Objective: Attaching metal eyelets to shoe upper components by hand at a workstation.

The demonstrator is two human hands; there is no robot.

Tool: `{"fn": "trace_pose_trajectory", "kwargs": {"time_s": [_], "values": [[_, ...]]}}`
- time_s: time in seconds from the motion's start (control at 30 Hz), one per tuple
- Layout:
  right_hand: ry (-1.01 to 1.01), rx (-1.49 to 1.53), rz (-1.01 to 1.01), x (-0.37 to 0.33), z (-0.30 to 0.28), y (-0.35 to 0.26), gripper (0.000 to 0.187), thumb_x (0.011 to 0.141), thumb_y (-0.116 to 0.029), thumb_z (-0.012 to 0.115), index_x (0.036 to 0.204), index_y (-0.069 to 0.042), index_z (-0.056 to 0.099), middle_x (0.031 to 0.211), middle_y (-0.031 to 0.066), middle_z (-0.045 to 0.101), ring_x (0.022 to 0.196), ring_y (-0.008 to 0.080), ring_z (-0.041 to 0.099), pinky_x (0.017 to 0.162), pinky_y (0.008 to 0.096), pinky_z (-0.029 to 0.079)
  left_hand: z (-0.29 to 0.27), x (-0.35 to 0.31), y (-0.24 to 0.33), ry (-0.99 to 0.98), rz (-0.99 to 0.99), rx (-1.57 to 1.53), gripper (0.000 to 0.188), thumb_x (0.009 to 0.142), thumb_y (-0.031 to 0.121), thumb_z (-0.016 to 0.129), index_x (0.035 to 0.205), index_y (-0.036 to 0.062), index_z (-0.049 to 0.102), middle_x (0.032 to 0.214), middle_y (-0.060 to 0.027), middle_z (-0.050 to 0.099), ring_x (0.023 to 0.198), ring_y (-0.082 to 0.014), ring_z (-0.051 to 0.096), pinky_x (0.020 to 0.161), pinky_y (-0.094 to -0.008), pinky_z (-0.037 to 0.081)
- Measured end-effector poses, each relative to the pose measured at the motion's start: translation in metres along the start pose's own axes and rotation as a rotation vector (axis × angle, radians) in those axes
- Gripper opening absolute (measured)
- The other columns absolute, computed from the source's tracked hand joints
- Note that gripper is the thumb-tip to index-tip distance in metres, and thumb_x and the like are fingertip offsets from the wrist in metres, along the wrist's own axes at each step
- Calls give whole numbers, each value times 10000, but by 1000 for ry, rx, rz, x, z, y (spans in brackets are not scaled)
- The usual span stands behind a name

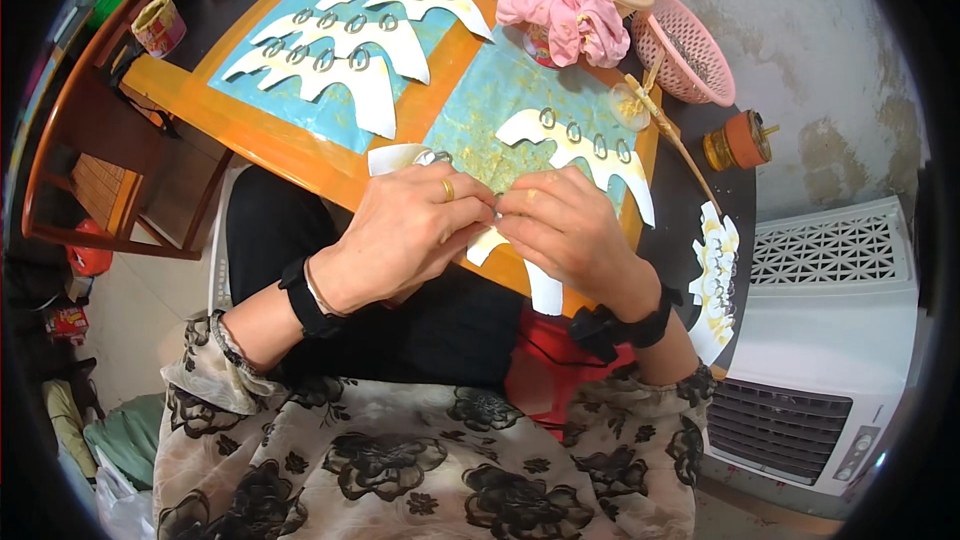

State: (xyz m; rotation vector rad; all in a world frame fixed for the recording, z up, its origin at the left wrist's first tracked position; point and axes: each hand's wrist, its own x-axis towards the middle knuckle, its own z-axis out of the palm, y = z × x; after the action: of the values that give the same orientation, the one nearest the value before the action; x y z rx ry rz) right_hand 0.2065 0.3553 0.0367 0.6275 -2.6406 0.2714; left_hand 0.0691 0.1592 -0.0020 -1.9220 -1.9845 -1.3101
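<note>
Close to the table's front edge, my left hand (408,225) and my right hand (568,230) meet fingertip to fingertip, both pinched closed on a white scalloped cut-out piece (545,292). Its ends stick out beside the left hand and below the right; the pinched spot between the fingers is mostly hidden. A dark oval ring shows on it by my left fingers. Just beyond the right hand lies a similar white piece (592,155) with several dark rings along it. Yellowish smears mark the light-blue sheet (480,100) under both.
Several ringed white pieces (340,80) lie in rows at the far left. Around the right edge are a pink cloth (565,15), a pink basket (690,50), a stick (680,145), an amber jar (738,140) and stacked white strips (713,280). An air cooler (820,330) stands right; a chair (75,155), left.
</note>
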Motion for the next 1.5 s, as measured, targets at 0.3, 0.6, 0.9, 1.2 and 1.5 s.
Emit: {"fn": "trace_pose_trajectory", "kwargs": {"time_s": [0.3,0.6,0.9,1.2,1.5], "values": [[-103,53,-24,7,-3,3,209,786,-74,766,974,-62,675,1084,43,673,1090,241,661,888,394,528,0,-4,0,33,-82,-55,109,833,74,818,921,61,754,1002,-23,750,894,-262,700,747,-382,568],[-124,286,155,12,-6,7,225,826,14,743,1029,-63,681,978,74,678,953,301,661,844,406,524,3,-5,0,73,-73,-66,87,859,93,809,899,54,742,1006,-29,737,896,-275,692,748,-392,559],[-106,218,109,14,-5,13,184,807,27,760,962,-57,706,958,62,673,906,280,649,822,391,517,3,-5,0,63,-79,-76,92,856,86,811,897,49,738,1026,-30,740,909,-279,693,768,-396,562],[-89,112,63,14,-5,14,164,790,-17,780,917,-71,692,945,43,635,941,253,637,850,390,501,-2,0,-1,41,52,45,96,857,110,786,929,102,722,949,-5,702,1059,-234,604,901,-387,442],[-188,-218,-114,4,-12,7,194,866,-141,663,1037,-67,714,1070,49,623,1108,254,626,940,430,509,-1,-5,-3,63,29,27,118,851,117,792,940,95,717,946,-6,687,1063,-234,603,937,-395,440]]}}
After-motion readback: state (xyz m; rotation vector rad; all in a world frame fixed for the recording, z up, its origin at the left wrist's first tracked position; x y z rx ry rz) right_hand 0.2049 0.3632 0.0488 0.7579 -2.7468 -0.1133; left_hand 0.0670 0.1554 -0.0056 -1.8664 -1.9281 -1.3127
